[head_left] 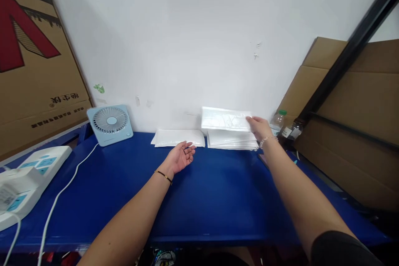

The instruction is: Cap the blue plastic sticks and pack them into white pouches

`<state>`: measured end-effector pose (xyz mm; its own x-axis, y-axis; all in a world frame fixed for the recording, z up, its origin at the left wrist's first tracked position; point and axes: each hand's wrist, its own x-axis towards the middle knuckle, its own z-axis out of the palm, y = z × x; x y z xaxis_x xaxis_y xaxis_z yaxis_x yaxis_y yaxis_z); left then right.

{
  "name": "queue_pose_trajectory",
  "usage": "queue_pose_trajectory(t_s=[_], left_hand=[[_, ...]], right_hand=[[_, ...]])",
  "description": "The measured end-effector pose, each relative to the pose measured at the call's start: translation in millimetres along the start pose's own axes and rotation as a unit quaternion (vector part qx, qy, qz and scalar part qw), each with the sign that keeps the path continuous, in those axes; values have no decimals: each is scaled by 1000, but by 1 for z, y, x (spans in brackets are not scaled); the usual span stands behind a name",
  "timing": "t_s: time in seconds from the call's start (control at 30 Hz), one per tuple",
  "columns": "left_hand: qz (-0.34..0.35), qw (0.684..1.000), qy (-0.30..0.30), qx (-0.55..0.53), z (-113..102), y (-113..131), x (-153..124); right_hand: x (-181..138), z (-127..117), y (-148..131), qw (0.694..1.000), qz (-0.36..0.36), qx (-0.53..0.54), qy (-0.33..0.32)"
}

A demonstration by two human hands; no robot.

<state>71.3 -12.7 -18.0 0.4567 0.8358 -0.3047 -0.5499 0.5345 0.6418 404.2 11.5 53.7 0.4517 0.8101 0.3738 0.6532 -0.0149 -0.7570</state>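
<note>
My right hand [260,128] pinches the right end of a flat white plastic-wrapped packet [225,119], raised above the blue table. Right under it lies a stack of similar white packets [230,139] against the wall. My left hand [183,156] is palm up over the table with its fingers loosely curled and apart, holding nothing. Just behind its fingertips rests another small pile of white packets [179,137]. What is inside the packets cannot be made out.
A light blue fan [110,124] leans at the back left of the table [199,208]. Its white cable runs toward a power strip [40,174] at the left edge. Bottles [278,119] stand at the back right, near a black metal post [336,58] and cardboard [368,133].
</note>
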Motion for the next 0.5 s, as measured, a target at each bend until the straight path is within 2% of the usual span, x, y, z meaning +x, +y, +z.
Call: queue_pose_trajectory(t_s=[0.1,0.2,0.27,0.3,0.33,0.4,0.47,0.5], left_hand=[[18,994,85,-71,-11,2,12],[23,984,136,-110,-19,4,19],[31,981,149,-116,-22,5,21],[34,981,151,-115,-22,5,22],[37,981,151,-112,-22,5,23],[42,981,155,-108,-21,4,22],[46,981,159,-106,-20,2,21],[45,980,161,-108,-20,2,20]], right_hand=[[17,-1,31,995,31,-91,-5],[18,2,37,989,18,-145,17],[9,10,26,976,-58,-202,65],[2,17,18,961,-120,-235,85],[-7,27,9,947,-186,-251,77],[-30,53,-10,917,-308,-255,-21],[-56,84,-26,855,-408,-282,-153],[-68,100,-32,829,-433,-303,-184]])
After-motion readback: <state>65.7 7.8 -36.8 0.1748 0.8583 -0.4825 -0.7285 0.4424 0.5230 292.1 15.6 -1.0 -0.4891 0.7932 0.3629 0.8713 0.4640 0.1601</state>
